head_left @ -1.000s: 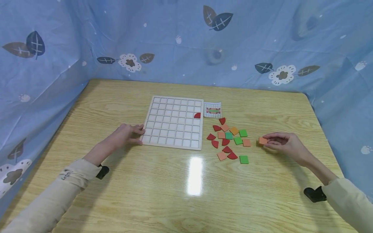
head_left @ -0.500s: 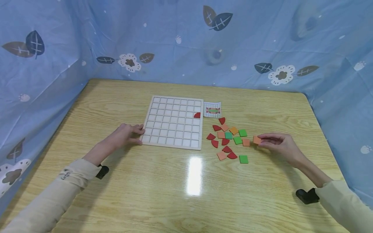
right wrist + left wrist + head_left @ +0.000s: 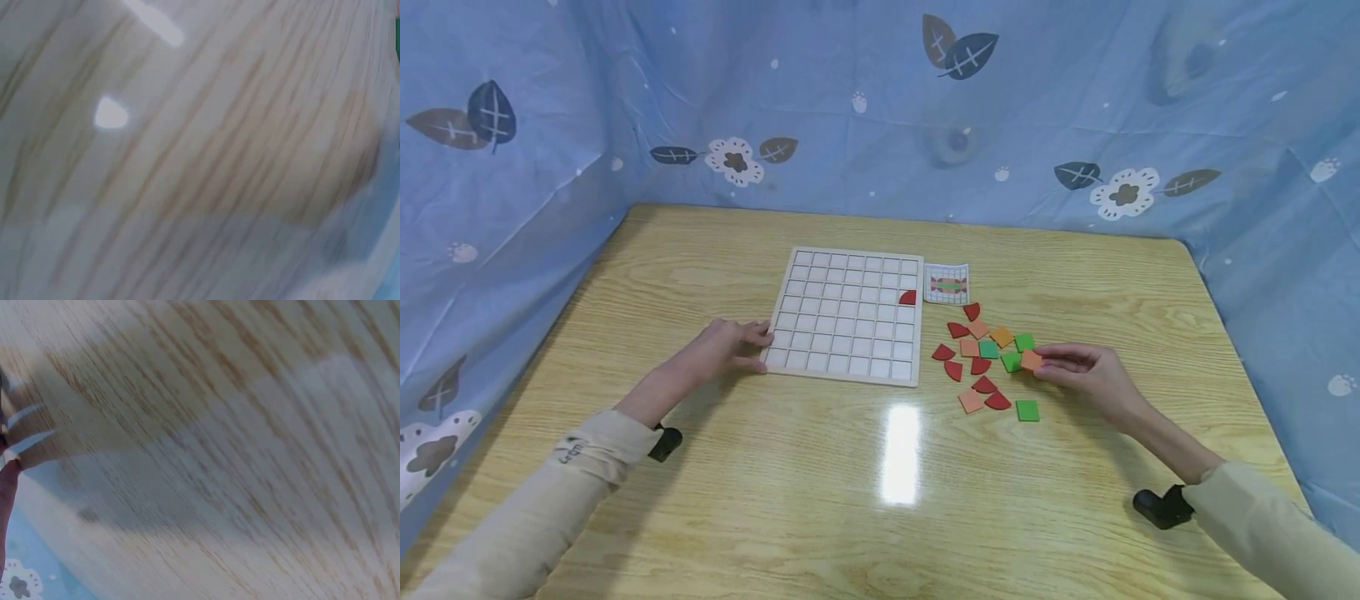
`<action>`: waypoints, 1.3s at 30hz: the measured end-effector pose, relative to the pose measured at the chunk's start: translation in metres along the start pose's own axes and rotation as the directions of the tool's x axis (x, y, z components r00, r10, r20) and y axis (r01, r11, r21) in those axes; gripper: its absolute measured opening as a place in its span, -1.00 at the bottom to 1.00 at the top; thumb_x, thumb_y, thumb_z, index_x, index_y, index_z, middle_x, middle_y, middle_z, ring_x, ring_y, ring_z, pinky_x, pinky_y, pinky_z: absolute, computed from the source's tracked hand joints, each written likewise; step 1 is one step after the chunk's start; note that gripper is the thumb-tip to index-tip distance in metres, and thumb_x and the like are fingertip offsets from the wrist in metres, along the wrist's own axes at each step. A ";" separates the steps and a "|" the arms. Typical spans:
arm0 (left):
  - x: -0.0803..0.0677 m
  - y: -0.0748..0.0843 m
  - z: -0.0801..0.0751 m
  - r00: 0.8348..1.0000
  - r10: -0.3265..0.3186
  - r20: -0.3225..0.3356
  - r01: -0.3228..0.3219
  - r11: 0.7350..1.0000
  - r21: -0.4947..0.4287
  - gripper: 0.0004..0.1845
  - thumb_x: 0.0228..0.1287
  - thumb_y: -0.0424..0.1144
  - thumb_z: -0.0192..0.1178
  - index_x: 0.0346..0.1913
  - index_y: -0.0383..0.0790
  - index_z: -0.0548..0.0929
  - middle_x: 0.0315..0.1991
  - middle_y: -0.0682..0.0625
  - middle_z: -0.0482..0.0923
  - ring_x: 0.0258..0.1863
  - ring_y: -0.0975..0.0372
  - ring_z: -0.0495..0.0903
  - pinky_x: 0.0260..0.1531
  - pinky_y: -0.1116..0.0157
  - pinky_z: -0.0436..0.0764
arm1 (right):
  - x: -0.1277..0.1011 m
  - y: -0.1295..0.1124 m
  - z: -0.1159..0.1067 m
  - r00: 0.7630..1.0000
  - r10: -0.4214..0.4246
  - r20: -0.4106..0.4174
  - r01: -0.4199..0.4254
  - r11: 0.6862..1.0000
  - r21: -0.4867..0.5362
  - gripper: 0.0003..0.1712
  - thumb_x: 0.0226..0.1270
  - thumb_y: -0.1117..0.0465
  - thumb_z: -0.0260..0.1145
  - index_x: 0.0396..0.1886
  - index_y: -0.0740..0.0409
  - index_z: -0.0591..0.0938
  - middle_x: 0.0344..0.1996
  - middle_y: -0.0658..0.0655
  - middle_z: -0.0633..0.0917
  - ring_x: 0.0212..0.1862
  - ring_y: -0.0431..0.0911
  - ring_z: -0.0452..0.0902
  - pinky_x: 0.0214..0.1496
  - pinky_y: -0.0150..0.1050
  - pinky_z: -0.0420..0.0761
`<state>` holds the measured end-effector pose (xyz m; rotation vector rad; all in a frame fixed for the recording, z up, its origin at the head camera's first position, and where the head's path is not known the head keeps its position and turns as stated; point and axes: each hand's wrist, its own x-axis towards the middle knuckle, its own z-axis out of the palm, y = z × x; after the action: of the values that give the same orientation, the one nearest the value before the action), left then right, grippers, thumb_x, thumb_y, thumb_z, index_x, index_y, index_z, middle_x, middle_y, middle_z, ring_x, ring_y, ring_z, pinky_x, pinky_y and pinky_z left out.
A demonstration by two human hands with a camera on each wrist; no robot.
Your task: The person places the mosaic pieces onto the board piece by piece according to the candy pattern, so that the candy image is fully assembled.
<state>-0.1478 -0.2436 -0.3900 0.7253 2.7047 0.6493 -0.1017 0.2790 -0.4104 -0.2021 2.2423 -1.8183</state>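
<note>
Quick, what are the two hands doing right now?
Left hand: open, fingers resting against the edge of the white grid board.
Right hand: pinching an orange square tile beside the loose tiles.

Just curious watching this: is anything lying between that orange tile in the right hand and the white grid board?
Yes. Loose tiles lie on the table between the orange tile, pinched in the right hand, and the grid board; lifted over them, nothing visible blocks it.
</note>
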 end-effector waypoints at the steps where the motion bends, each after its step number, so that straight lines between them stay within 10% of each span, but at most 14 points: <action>1: 0.000 0.000 0.000 1.000 -0.003 0.000 0.003 1.000 -0.003 -0.43 0.03 -0.31 0.41 0.12 -0.50 0.53 0.25 -0.34 0.33 0.29 -0.19 0.27 0.23 -0.11 0.30 | 0.001 -0.001 0.003 1.000 0.008 -0.003 -0.008 1.000 -0.004 -0.65 0.28 0.36 0.32 0.05 0.38 0.61 -0.16 -0.16 0.73 -0.12 -0.32 0.66 -0.12 -0.45 0.62; 18: 0.001 -0.001 -0.001 1.000 0.028 0.008 -0.029 0.999 0.032 -0.44 0.03 -0.31 0.40 0.10 -0.52 0.54 0.23 -0.37 0.34 0.26 -0.21 0.31 0.22 -0.13 0.29 | 0.028 -0.011 0.035 0.999 0.025 -0.021 -0.027 0.998 -0.056 -0.52 0.28 0.24 0.36 0.11 0.45 0.55 -0.15 -0.19 0.70 -0.11 -0.37 0.63 -0.10 -0.42 0.63; 39: 0.001 0.000 -0.001 1.000 0.024 0.007 -0.024 0.999 0.041 -0.44 0.03 -0.31 0.40 0.10 -0.52 0.54 0.22 -0.37 0.35 0.25 -0.20 0.31 0.22 -0.12 0.30 | 0.076 -0.033 0.079 0.997 0.041 -0.072 -0.049 0.993 -0.110 -0.59 0.27 0.33 0.34 0.07 0.48 0.58 0.03 0.40 0.62 -0.20 -0.41 0.61 -0.09 -0.45 0.61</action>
<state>-0.1491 -0.2433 -0.3896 0.7696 2.7150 0.5977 -0.1550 0.1781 -0.4010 -0.1091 2.3784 -1.7033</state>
